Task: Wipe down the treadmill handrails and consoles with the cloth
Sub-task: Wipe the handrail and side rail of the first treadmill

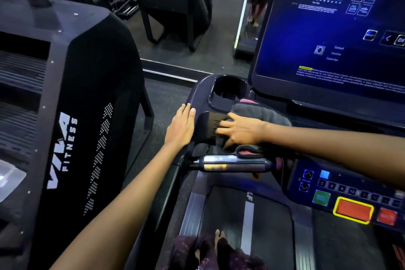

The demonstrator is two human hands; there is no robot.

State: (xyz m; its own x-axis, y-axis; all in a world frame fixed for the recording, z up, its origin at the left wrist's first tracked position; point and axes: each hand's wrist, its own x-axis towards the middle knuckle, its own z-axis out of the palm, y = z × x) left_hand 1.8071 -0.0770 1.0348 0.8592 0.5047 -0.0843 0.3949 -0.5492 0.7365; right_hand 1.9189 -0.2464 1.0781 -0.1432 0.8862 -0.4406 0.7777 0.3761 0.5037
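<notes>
Left hand (180, 126) flat, fingers together, on console (201, 94) edge at 9 o'clock. Right hand (237, 130) spread, pressing grey cloth (263, 114). Cup hole (228, 90) at 12 o'clock, handrail (230, 163) at 6.

Left hand (180, 126) lies flat with straight fingers; right hand (238, 130) presses down, fingers spread.

Dim gym light; blue glow off the screen (341, 28); soft blur, wide-angle bending at edges
</notes>
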